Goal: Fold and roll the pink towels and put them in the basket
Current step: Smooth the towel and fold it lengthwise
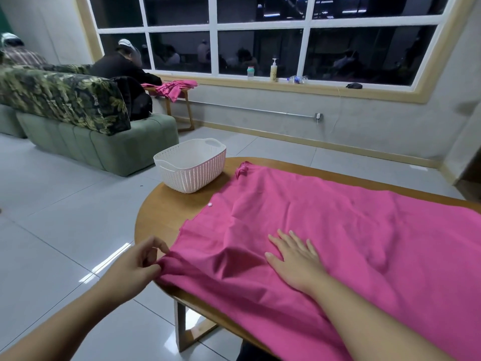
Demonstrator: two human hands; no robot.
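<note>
A large pink towel (338, 225) lies spread over most of the wooden table (161, 214), wrinkled near its left end. My left hand (138, 267) pinches the towel's near left corner at the table's edge. My right hand (294, 259) rests flat on the cloth with straight, spread fingers. A white perforated basket (192, 175) stands at the table's far left end; nothing shows inside it from here. A small white button (209, 204) sits at the towel's left edge.
A green sofa (104, 142) with a leaf-patterned cover stands on the tiled floor to the left. A person sits behind it at a small table holding more pink cloth (171, 88). Bottles (273, 70) line the window sill.
</note>
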